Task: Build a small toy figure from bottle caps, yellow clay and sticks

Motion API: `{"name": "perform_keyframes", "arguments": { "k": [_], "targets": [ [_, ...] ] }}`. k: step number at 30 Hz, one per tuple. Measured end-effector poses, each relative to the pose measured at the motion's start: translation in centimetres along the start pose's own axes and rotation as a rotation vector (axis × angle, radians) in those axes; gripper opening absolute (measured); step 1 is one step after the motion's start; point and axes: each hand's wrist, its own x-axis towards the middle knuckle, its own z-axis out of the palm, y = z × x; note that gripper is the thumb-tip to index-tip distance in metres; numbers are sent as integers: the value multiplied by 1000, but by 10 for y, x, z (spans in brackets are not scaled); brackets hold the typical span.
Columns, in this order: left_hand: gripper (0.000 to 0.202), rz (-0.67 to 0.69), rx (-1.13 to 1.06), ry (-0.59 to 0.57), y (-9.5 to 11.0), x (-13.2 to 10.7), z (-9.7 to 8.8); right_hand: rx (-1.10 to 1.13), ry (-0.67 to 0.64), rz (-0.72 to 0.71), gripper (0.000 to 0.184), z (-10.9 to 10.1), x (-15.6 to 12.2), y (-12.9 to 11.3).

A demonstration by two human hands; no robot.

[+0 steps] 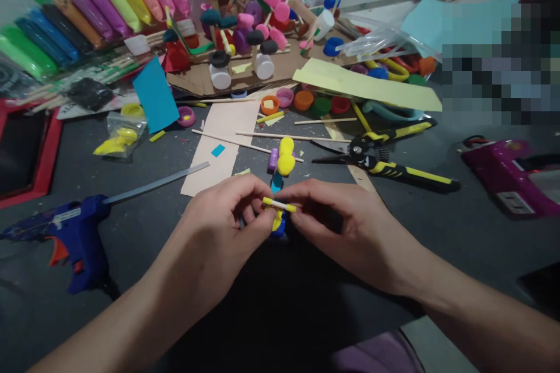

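Between the fingertips of both hands is a short pale stick with yellow ends (280,205). My left hand (230,218) pinches its left end, and my right hand (343,218) has thumb and fingers closed at its right end. Right below the stick, a blue piece with yellow clay (278,225) shows partly; my fingers hide the rest. A narrow blue strip (276,182) runs away from the hands just beyond. Past it sit rounded yellow clay pieces (286,157) and a small purple roll (273,159).
A blue glue gun (85,233) lies left, yellow-black cutters (385,157) right, near a magenta device (510,175). Thin sticks (266,135) and paper scraps lie ahead. Behind are coloured clay packets (126,3), bottle caps (303,100) and a cardboard sheet with small models (192,81).
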Motion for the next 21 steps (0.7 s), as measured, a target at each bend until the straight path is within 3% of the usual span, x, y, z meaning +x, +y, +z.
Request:
{"name": "perform_keyframes", "arguments": {
  "k": [8, 21],
  "targets": [
    [9, -80, -1, 69, 0, 0, 2, -36, -35, -50, 23, 3, 7, 6],
    [10, -149, -150, -29, -1, 3, 1, -76, -93, -78, 30, 0, 1, 2]
  ]
}}
